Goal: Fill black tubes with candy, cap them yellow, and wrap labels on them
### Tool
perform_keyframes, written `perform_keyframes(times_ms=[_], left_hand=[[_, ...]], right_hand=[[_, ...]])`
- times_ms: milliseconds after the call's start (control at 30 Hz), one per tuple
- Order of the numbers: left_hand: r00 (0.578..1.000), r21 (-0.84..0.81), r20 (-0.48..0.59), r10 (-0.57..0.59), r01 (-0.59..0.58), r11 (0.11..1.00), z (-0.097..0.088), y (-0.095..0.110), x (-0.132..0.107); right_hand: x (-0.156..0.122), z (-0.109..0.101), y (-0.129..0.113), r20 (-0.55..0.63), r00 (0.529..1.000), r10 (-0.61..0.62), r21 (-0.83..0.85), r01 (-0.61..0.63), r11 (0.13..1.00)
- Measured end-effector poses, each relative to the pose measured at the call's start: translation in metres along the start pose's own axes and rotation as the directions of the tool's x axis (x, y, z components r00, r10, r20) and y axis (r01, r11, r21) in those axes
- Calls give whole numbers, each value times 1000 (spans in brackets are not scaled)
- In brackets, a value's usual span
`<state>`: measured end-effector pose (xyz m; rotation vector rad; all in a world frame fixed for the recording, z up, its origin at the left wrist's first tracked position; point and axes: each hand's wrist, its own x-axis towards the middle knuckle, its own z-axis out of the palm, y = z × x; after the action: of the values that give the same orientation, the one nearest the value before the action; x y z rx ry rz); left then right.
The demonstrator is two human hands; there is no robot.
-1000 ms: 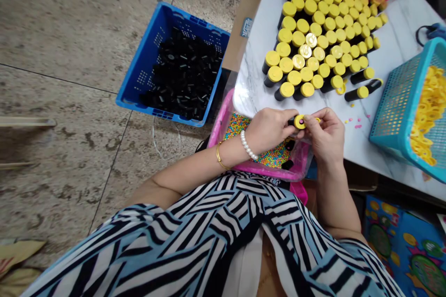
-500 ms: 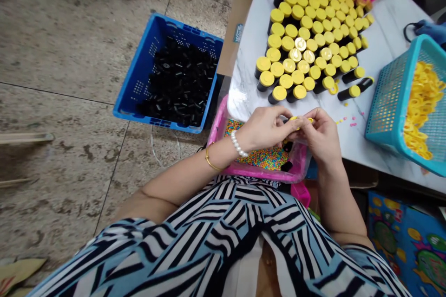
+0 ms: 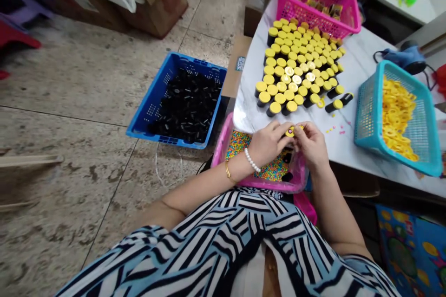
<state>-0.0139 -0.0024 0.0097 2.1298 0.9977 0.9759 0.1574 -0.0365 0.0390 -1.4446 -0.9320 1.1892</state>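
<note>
My left hand (image 3: pixel 267 143) and my right hand (image 3: pixel 312 143) meet above the table's near edge, fingers pinched together. Between them is a yellow cap (image 3: pixel 290 132) with a small pinkish centre; the left fingers close on its near side. The right fingers grip its yellow ring end (image 3: pixel 301 127). Whether a black tube sits under the cap is hidden by the hands. Below lies a pink tub (image 3: pixel 223 146) of tiny multicoloured balls (image 3: pixel 270 171), with black pieces (image 3: pixel 287 177) among them. Beyond the hands stand many yellow-capped black tubes (image 3: pixel 289 95) in a tight group.
A turquoise basket (image 3: pixel 362 118) of yellow rings and caps stands right on the marbled table (image 3: pixel 351 148). Pink basket (image 3: pixel 315 11) at the back. On the floor, a blue crate (image 3: pixel 142 123) holds black tubes. Two capped tubes (image 3: pixel 333 106) lie tipped; pink and yellow balls are scattered nearby.
The camera view has tilted up, bringing more of the far table into sight. My hands stay together; the yellow cap's round face now shows more plainly between the fingers.
</note>
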Motion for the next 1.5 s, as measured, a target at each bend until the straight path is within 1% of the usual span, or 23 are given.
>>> perform_keyframes(times_ms=[33, 100, 167, 233, 267, 300, 333, 400, 467, 600, 733, 800, 833, 900, 933, 967, 1000, 1067, 1133, 1167, 1233, 1367, 1500], left_hand=[[1000, 1, -5, -10, 10, 1000, 0, 0, 1], [1000, -34, -7, -16, 16, 999, -2, 0, 3], [1000, -72, 0, -20, 20, 997, -4, -2, 4], [1000, -87, 8, -29, 30, 996, -6, -2, 5], [999, -84, 15, -35, 36, 996, -7, -1, 5], [999, -77, 26, -40, 42, 996, -7, 0, 5], [998, -65, 38, -46, 49, 997, -8, 2, 5], [996, -24, 59, -61, 63, 998, -7, 5, 5], [994, 41, 64, -87, 84, 996, -5, 7, 3], [996, 161, 52, -75, 66, 985, 4, 5, -4], [1000, 106, -15, -27, 28, 994, 7, 0, -7], [1000, 107, -15, -21, 22, 994, 7, -2, -6], [1000, 123, -5, -19, 20, 992, 7, -2, -5], [1000, 150, 8, 3, -4, 989, 7, -3, -5], [1000, 156, 5, 29, -29, 987, 8, -3, -6], [998, 153, -3, 65, -63, 986, 9, -4, -9], [994, 145, -11, 109, -106, 984, 9, -6, -12], [979, 122, -17, 205, -201, 972, 10, -10, -22], [960, 94, -8, 279, -277, 956, 11, -16, -33], [953, 84, 0, 303, -302, 950, 11, -19, -38], [947, 76, 23, 321, -322, 944, 12, -24, -47], [960, 37, 92, 266, -270, 962, 15, -30, -55], [969, -15, 121, 213, -213, 977, 17, -36, -61]], right_hand=[[1, -4, 0, 16, 1000, 17, 63, -18, 998], [7, -14, -2, 74, 993, 93, 168, -104, 980], [16, -23, -6, 176, 966, 190, 190, -223, 956], [25, -26, -12, 304, 914, 270, 127, -320, 939], [30, -25, -17, 366, 882, 298, 74, -346, 935], [33, -23, -21, 410, 855, 317, 8, -351, 936], [36, -20, -26, 428, 842, 329, -65, -334, 940], [38, -12, -34, 406, 851, 333, -199, -273, 941], [35, -6, -38, 351, 886, 304, -273, -214, 938], [19, 0, -28, 252, 941, 224, -269, -154, 951], [4, 1, -11, 153, 978, 139, -239, -100, 966], [-1, 2, -7, 119, 991, 55, -339, -11, 941], [-1, 3, -8, 93, 996, -5, -424, 45, 904], [2, 3, -11, 3, 988, -152, -608, 122, 785], [6, 2, -13, -58, 974, -219, -675, 123, 728], [11, 0, -15, -120, 957, -264, -710, 103, 697], [18, -2, -17, -177, 943, -283, -712, 77, 698], [30, -6, -18, -245, 935, -256, -636, 45, 770], [40, -10, -16, -226, 953, -204, -542, 51, 839], [42, -12, -14, -201, 960, -194, -521, 63, 851], [43, -14, -9, -158, 965, -208, -533, 94, 841], [36, -15, -1, -130, 959, -251, -571, 135, 810], [32, -24, -3, -55, 978, -202, -529, 143, 836]])
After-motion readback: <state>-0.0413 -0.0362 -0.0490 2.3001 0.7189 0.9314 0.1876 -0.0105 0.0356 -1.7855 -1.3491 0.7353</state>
